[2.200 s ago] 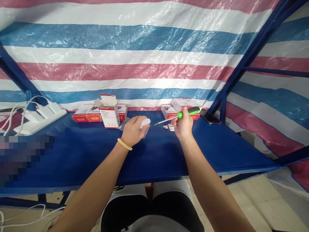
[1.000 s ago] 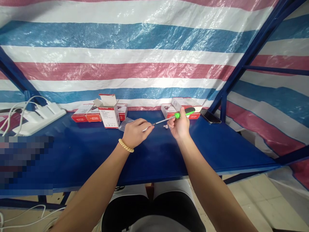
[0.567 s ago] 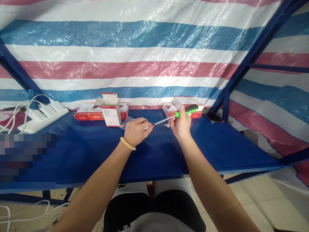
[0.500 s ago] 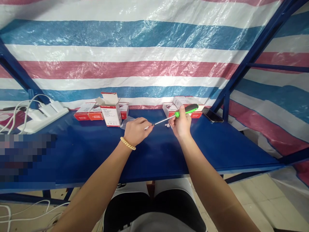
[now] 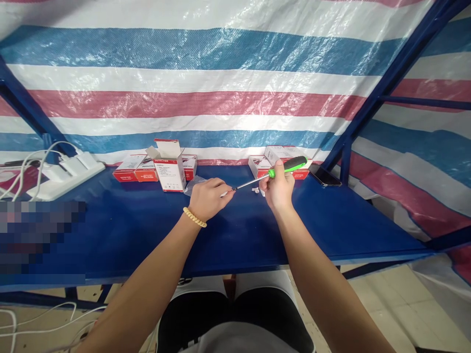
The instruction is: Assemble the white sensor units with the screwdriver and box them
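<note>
My right hand [image 5: 278, 189] grips a screwdriver [image 5: 287, 167] by its green and black handle. The metal shaft slants down to the left, and its tip meets the fingers of my left hand [image 5: 208, 198]. That hand is closed over a small white device, almost wholly hidden under the fingers; a bead bracelet circles the wrist. Both hands hover just above the blue table [image 5: 140, 230]. A few tiny white parts [image 5: 255, 190] lie on the table under the shaft, beside my right hand.
An open red and white box [image 5: 169, 165] stands upright left of my hands, with flat boxes [image 5: 134, 169] behind it and more boxes [image 5: 263, 162] at the back right. A black phone [image 5: 324, 175] lies right. A white power strip [image 5: 66, 171] sits left. A striped tarp hangs behind.
My left hand has closed over the white device, which now barely shows. The screwdriver tip has moved left to my left fingers. Over the last half second nothing visibly moves.
</note>
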Demonstrator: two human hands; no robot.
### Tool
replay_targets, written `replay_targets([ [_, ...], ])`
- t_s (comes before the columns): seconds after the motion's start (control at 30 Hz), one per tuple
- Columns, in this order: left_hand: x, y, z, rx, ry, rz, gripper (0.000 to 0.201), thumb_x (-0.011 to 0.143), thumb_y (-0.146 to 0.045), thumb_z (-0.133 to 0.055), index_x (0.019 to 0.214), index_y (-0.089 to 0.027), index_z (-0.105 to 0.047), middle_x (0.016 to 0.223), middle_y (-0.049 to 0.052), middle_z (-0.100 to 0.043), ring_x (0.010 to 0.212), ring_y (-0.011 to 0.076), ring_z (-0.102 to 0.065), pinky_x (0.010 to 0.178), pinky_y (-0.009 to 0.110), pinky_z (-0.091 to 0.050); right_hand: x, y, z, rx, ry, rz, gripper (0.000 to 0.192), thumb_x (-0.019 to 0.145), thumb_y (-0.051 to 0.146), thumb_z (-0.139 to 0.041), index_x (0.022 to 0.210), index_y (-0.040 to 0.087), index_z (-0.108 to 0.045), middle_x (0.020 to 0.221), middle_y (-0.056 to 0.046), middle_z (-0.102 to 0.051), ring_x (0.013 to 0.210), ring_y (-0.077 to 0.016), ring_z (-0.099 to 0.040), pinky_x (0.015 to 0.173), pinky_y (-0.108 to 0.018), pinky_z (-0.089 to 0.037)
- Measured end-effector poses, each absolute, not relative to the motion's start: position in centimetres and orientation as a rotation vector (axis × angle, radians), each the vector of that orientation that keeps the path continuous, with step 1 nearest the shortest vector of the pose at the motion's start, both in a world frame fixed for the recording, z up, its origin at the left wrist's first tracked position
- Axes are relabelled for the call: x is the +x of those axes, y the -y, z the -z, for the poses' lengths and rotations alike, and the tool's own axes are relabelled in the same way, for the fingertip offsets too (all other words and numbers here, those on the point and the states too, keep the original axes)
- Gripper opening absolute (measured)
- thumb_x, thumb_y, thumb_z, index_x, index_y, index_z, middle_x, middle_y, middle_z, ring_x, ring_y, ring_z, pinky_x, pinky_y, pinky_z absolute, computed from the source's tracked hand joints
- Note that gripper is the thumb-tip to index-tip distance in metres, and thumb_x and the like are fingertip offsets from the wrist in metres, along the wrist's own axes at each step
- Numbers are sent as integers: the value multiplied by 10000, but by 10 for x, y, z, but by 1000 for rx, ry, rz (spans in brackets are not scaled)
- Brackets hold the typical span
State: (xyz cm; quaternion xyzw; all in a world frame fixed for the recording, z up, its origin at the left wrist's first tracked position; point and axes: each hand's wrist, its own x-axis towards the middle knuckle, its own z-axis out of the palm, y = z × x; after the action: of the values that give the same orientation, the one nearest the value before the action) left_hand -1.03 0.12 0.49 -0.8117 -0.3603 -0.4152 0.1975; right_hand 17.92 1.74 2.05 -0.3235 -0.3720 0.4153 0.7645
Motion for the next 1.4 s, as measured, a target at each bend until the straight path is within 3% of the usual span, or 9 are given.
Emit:
replay_targets([
  [0.57,-12,-5,-2,-2211,1098,1153,178,816,-373,-689,778,-200,-692,793,35,-700,723,148,-649,576,241,-458,180,-15,-25,-697,780,-937,462,778,604,-626,617,208,-451,372,71,-449,292,-77,-419,291,-189,-297],
  [0.83,-14,-8,2,-2252,1155,1131,192,754,-285,-717,910,-190,-658,828,29,-699,787,181,-663,650,267,-511,180,-14,-26,-696,748,-947,475,797,599,-607,592,204,-440,371,64,-453,298,-75,-422,302,-189,-290],
  [1.13,-13,-8,3,-2362,1073,1207,142,789,-262,-695,897,-173,-668,913,64,-714,844,186,-669,742,291,-553,177,-14,-25,-681,752,-985,477,790,599,-619,586,206,-438,370,65,-455,298,-72,-415,301,-192,-308],
  [1.4,-12,-8,4,-2343,967,1373,176,780,-305,-724,867,-155,-692,872,68,-730,782,178,-679,706,286,-552,176,-14,-24,-694,775,-993,473,798,594,-610,589,206,-435,373,60,-451,308,-75,-425,306,-192,-308],
])
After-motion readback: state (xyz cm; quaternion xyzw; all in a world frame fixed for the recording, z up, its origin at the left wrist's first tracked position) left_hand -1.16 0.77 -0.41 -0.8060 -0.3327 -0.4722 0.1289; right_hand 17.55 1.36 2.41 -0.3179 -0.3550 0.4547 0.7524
